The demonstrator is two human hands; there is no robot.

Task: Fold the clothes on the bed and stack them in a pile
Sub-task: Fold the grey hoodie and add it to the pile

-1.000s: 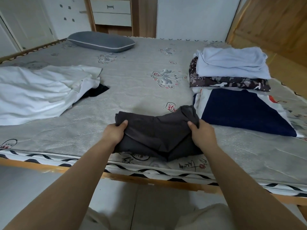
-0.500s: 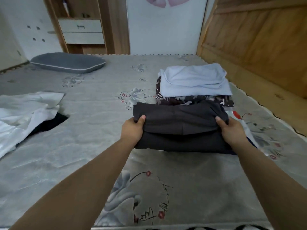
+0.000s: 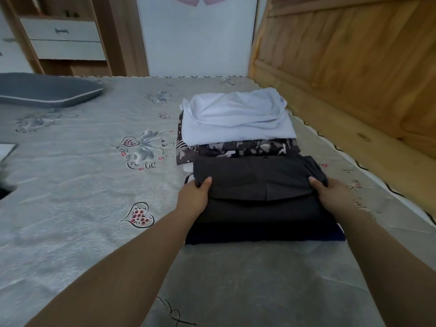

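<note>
Folded dark grey garment (image 3: 257, 182), centre-right of frame, lies on a navy garment (image 3: 259, 234) on the bed (image 3: 82, 208). Left hand (image 3: 192, 200) grasps its left edge, right hand (image 3: 332, 199) its right edge, thumbs on top; remaining fingers hidden under cloth. Just behind: pale blue folded top (image 3: 236, 116) on a camouflage-print garment (image 3: 236, 148). Grey pillow (image 3: 44, 90) upper left, cut off by frame. Wooden panel (image 3: 354, 55) upper right; drawers (image 3: 63, 38) upper left. Dark shape at left edge, unidentifiable.
</note>
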